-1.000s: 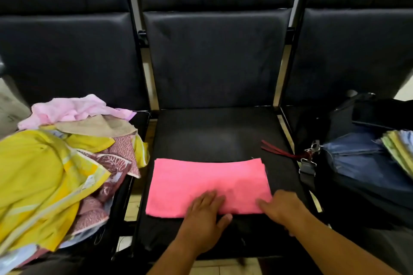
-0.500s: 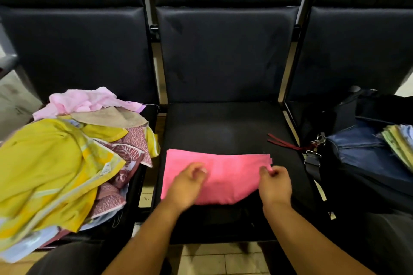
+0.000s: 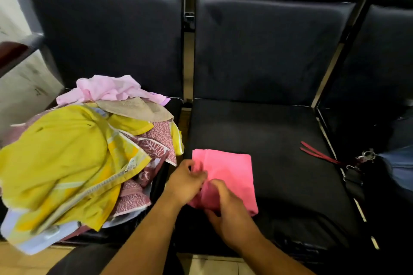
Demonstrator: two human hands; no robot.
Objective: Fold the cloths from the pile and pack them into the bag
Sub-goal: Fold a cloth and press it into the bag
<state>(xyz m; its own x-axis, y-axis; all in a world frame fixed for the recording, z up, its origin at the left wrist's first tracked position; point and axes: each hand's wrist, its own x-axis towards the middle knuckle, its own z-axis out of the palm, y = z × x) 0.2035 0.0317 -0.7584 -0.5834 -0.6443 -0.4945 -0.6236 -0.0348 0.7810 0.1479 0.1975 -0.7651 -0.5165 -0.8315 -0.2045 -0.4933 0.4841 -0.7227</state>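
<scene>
The pink cloth (image 3: 232, 172) is lying folded on the middle seat (image 3: 279, 138), toward 6 o'clock; the left hand (image 3: 185, 182) is pinching its left edge; the right hand (image 3: 230, 212) is gripping its near corner; the pile (image 3: 73, 154) is sitting at 9 o'clock, the bag (image 3: 384, 194) at 3 o'clock.

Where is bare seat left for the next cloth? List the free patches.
Free: the middle seat between the pink cloth and the red straps, and behind the pink cloth up to the backrest. Crowded: the cloth pile on the left, the bag at far right.
</scene>
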